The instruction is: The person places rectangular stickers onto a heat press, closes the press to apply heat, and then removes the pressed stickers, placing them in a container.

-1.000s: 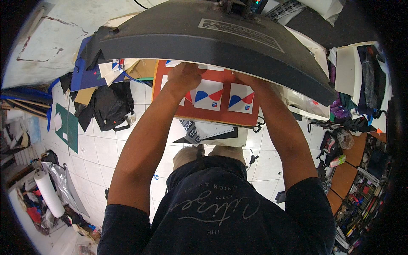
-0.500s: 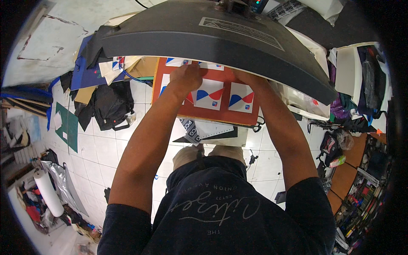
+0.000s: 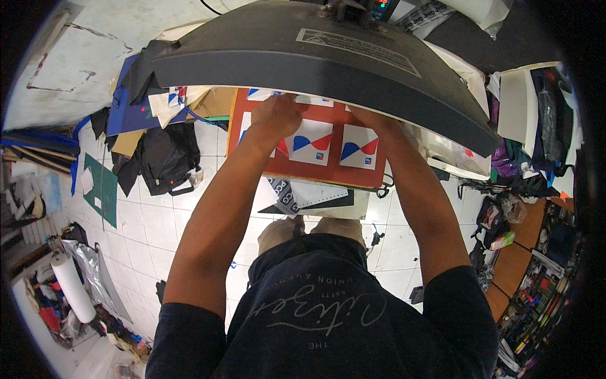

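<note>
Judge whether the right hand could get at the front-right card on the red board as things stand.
Likely yes: the right hand is just beyond the front-right card, which lies uncovered on the red board; the dark press head appears to overhang farther back.

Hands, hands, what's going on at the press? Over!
Left hand over red-and-blue printed squares; right hand partly hidden. Squares lie on red press bed. Dark upper platen blocks view of far squares.
</note>
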Demonstrator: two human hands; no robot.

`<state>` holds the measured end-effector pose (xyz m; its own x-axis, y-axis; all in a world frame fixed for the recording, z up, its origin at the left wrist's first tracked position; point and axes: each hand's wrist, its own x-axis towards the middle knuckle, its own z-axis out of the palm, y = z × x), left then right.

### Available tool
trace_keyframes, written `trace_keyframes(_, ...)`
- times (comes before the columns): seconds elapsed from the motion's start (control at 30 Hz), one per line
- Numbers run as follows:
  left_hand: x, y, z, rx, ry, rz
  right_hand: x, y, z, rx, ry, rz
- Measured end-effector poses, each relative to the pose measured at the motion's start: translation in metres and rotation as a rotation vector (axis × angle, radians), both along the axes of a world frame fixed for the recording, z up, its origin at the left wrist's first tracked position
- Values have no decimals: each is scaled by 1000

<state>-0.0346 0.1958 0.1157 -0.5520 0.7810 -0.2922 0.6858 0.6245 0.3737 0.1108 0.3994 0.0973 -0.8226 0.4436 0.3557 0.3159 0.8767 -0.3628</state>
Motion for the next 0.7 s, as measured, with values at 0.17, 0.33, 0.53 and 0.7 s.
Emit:
trace_keyframes(0.17, 8, -27, 55, 121, -165, 148, 20, -12, 10, -45, -107, -25)
trace_keyframes(0.33, 39, -76, 81, 284, -488, 340, 63, -54, 40, -647, -146, -8)
trace_keyframes(0.53, 119, -118, 67, 621, -943, 627, 122, -138, 59, -1232, -238, 221)
trace_keyframes(0.7, 167, -125, 45, 776, -1026, 841, 139, -169, 64, -1365, -385, 150)
